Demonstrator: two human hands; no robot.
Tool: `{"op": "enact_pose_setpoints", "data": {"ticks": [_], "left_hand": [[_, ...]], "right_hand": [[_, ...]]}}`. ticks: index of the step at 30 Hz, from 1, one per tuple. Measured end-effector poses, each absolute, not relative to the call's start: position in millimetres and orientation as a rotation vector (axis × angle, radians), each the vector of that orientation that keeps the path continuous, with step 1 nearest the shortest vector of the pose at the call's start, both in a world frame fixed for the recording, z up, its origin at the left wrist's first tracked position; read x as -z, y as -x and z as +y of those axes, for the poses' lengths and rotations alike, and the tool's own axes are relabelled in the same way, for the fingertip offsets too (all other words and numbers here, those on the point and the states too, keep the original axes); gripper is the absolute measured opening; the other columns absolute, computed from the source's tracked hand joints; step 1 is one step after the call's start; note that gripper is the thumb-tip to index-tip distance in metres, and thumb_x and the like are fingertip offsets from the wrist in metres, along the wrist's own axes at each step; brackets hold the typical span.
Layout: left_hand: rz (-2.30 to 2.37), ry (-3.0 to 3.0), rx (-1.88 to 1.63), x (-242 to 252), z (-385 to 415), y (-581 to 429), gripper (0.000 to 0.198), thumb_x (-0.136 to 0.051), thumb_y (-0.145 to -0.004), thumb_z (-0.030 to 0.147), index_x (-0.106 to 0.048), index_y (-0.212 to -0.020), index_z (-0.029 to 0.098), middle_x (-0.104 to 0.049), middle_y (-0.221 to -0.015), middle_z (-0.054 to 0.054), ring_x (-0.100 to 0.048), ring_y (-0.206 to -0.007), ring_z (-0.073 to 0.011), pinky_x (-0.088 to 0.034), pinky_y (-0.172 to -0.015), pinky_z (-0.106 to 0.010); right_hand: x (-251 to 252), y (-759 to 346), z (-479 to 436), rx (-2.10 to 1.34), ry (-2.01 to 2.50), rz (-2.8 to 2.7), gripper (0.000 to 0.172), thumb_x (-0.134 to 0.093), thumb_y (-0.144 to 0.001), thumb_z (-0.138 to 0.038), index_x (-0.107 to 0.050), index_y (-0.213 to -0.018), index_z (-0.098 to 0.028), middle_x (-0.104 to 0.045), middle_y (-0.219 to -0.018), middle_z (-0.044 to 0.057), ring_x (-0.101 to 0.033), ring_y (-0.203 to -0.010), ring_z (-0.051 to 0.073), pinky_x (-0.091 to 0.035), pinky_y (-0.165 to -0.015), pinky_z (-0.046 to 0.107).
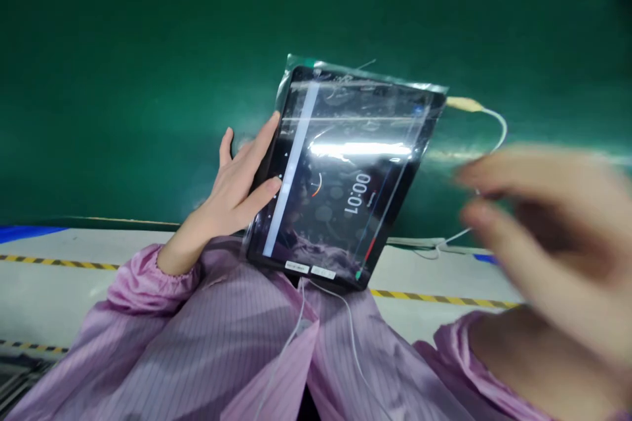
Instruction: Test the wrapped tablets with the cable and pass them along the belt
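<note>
A black tablet (340, 171) in loose clear film lies tilted in front of me, its lower end close to my chest. Its lit screen shows "00:01" turned sideways. My left hand (237, 187) grips the tablet's left edge, thumb on the front and forefinger along the side. A white cable (501, 125) with a yellowish plug (464, 104) meets the tablet's upper right corner. My right hand (553, 237), blurred by motion, is off to the right near the cable. Thumb and forefinger are bent towards each other; whether they touch the cable is unclear.
A green work surface (123, 92) spans the view beyond me. Below its near edge shows a pale floor (99, 247) with yellow-black striped tape (444, 299). Thin white cords (353, 335) hang over my pink striped smock (197, 342).
</note>
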State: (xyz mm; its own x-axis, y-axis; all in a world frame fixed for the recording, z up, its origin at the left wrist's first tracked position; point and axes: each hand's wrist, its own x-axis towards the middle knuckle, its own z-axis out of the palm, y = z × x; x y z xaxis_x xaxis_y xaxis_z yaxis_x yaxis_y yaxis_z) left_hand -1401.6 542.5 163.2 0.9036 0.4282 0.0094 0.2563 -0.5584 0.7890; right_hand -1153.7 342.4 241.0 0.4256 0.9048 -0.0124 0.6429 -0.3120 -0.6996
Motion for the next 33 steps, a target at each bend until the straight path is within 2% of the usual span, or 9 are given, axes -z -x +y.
{"op": "enact_pose_setpoints", "data": {"ticks": [2,4,10,15,20,25,27,29,33], "left_hand": [[0.509,-2.187,-0.236,-163.5,542.9,1399.7,0.069,-0.022,-0.107,0.063,0.000,-0.166,0.036,-0.023,-0.174,-0.006,-0.024,-0.160,-0.0286,0.011,-0.129,-0.054],[0.539,-2.174,-0.220,-164.3,543.2,1397.7,0.070,-0.021,-0.106,0.065,-0.003,-0.166,0.036,-0.024,-0.173,-0.005,-0.023,-0.160,-0.0288,0.010,-0.130,-0.054],[0.539,-2.090,-0.244,-162.5,545.4,1392.3,0.077,-0.022,-0.101,0.074,-0.013,-0.166,0.035,-0.020,-0.175,-0.002,-0.018,-0.161,-0.0295,0.015,-0.129,-0.050],[0.538,-2.028,-0.274,-154.9,548.2,1389.3,0.079,-0.027,-0.098,0.078,-0.016,-0.166,0.038,-0.022,-0.174,0.001,-0.019,-0.161,-0.0309,0.019,-0.128,-0.047],[0.506,-2.046,-0.295,-150.1,550.3,1388.1,0.078,-0.026,-0.099,0.077,-0.016,-0.166,0.037,-0.024,-0.174,0.001,-0.019,-0.161,-0.0290,0.018,-0.129,-0.046],[0.519,-2.066,-0.318,-149.2,550.1,1389.7,0.078,-0.027,-0.100,0.076,-0.019,-0.166,0.035,-0.025,-0.173,-0.002,-0.023,-0.160,-0.0317,0.016,-0.129,-0.052],[0.520,-2.077,-0.314,-149.4,549.6,1391.1,0.076,-0.028,-0.101,0.074,-0.018,-0.166,0.035,-0.025,-0.173,-0.003,-0.025,-0.159,-0.0322,0.015,-0.129,-0.054],[0.519,-2.085,-0.318,-150.1,549.0,1392.7,0.075,-0.030,-0.102,0.072,-0.017,-0.165,0.036,-0.025,-0.173,-0.003,-0.025,-0.159,-0.0325,0.014,-0.129,-0.055],[0.516,-2.119,-0.319,-153.0,548.1,1395.1,0.070,-0.030,-0.104,0.068,-0.014,-0.165,0.037,-0.021,-0.174,-0.005,-0.023,-0.160,-0.0320,0.015,-0.128,-0.057]], "right_hand": [[-249.3,1184.0,317.2,-1.064,1.703,-1.543,0.044,-0.055,-0.101,-0.031,-0.062,-0.137,-0.054,-0.079,-0.105,-0.007,-0.078,-0.089,0.024,-0.070,-0.077,0.039],[-245.2,1211.3,296.3,-1.259,1.535,-1.590,0.053,-0.048,-0.102,-0.024,-0.053,-0.147,-0.052,-0.080,-0.106,-0.008,-0.080,-0.080,0.025,-0.073,-0.067,0.037],[-206.0,1269.7,267.0,-1.085,1.756,-1.584,0.062,-0.045,-0.103,-0.009,-0.038,-0.160,-0.032,-0.068,-0.139,0.006,-0.071,-0.120,0.024,-0.062,-0.101,0.039],[-163.9,1301.3,263.6,-0.939,1.920,-1.604,0.050,-0.049,-0.105,-0.016,-0.050,-0.154,-0.025,-0.071,-0.132,0.012,-0.073,-0.115,0.028,-0.063,-0.099,0.046],[-134.9,1309.7,267.3,-0.760,1.920,-1.667,0.033,-0.049,-0.106,-0.018,-0.069,-0.131,-0.017,-0.076,-0.117,0.014,-0.077,-0.102,0.029,-0.066,-0.089,0.044],[-167.2,1302.9,270.9,-0.718,1.711,-1.694,0.032,-0.043,-0.108,-0.020,-0.073,-0.118,-0.018,-0.077,-0.100,0.011,-0.076,-0.085,0.023,-0.066,-0.073,0.036],[-196.9,1296.7,272.7,-0.724,1.611,-1.578,0.030,-0.044,-0.108,-0.022,-0.069,-0.125,-0.023,-0.077,-0.101,0.008,-0.076,-0.086,0.021,-0.066,-0.074,0.035],[-227.0,1289.1,275.5,-0.723,1.523,-1.438,0.030,-0.043,-0.109,-0.027,-0.065,-0.129,-0.032,-0.077,-0.092,0.003,-0.076,-0.074,0.020,-0.066,-0.065,0.035],[-260.2,1279.3,276.8,-0.781,1.441,-1.378,0.028,-0.051,-0.103,-0.029,-0.068,-0.121,-0.041,-0.073,-0.068,-0.004,-0.071,-0.053,0.022,-0.067,-0.058,0.039]]}}
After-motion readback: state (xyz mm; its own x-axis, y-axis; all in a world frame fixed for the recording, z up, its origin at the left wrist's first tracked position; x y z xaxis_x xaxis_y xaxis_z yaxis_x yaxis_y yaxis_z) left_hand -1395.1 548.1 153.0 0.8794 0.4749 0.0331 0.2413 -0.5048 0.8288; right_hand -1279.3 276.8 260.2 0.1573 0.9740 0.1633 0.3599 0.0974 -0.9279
